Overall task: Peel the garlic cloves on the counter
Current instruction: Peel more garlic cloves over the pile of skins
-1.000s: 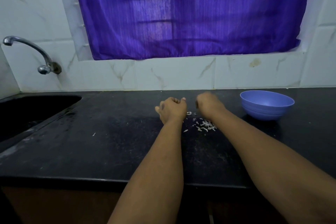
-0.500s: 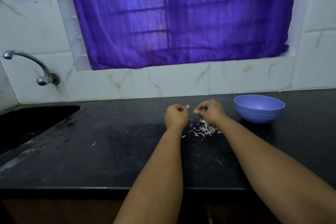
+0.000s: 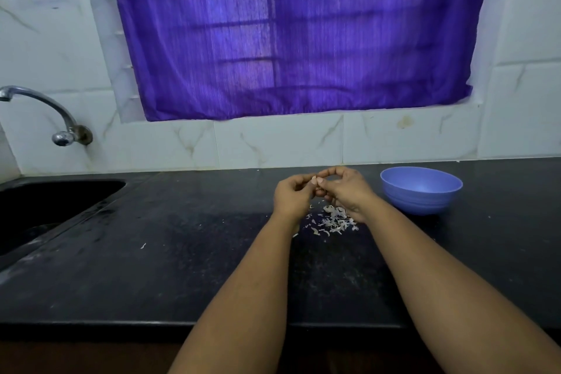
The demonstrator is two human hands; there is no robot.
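The garlic clove (image 3: 314, 180) is mostly hidden between the fingertips; the sink (image 3: 45, 206) runs off the left edge.

Both my forearms reach out forward and angle in toward each other; left hand (image 3: 292, 194) has its fingers curled, right hand (image 3: 346, 188) is curled too; fingertips of both meet and pinch a tiny garlic clove (image 3: 314, 180) between them.

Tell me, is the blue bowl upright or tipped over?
Upright: the bowl stands on its base on the counter, rim facing up.
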